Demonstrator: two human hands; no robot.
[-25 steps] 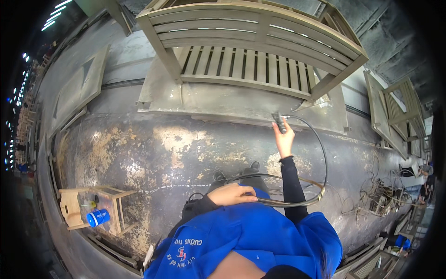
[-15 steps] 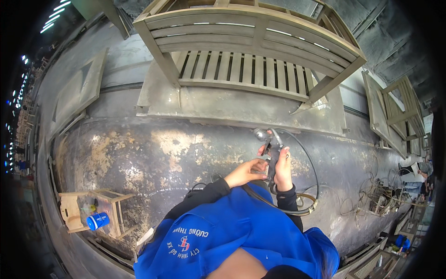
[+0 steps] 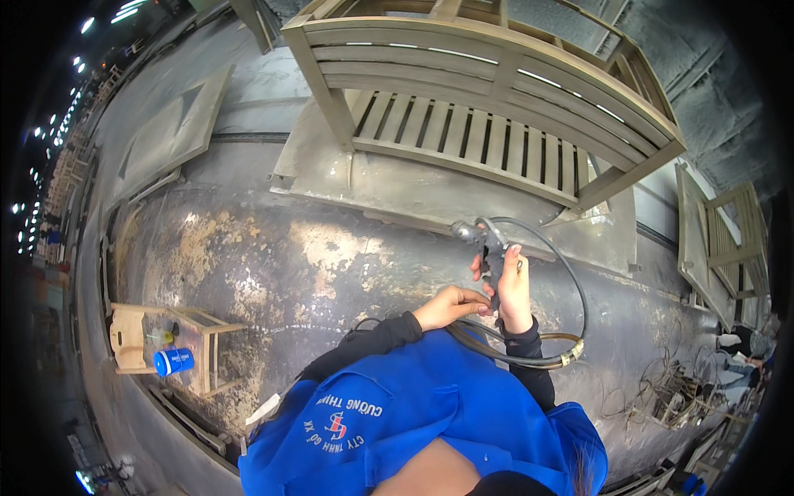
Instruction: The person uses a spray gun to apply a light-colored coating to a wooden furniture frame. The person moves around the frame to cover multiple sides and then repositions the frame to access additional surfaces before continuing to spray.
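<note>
Hands meet over a stained floor [image 3: 273,264], just in front of a slatted wooden bench [image 3: 488,107]. Right hand [image 3: 513,285] is wrapped tight around a spray gun [image 3: 484,240], held upright between the bench and the person's chest. Left hand [image 3: 451,306], fingers loosely curled, touches the gun's base. A hose [image 3: 571,289] loops from the gun toward the bench's right end. A small stool [image 3: 141,339] stands far left of the bench.

Bright blue work jacket with red-and-white chest emblem, over black sleeves [image 3: 389,335].
</note>
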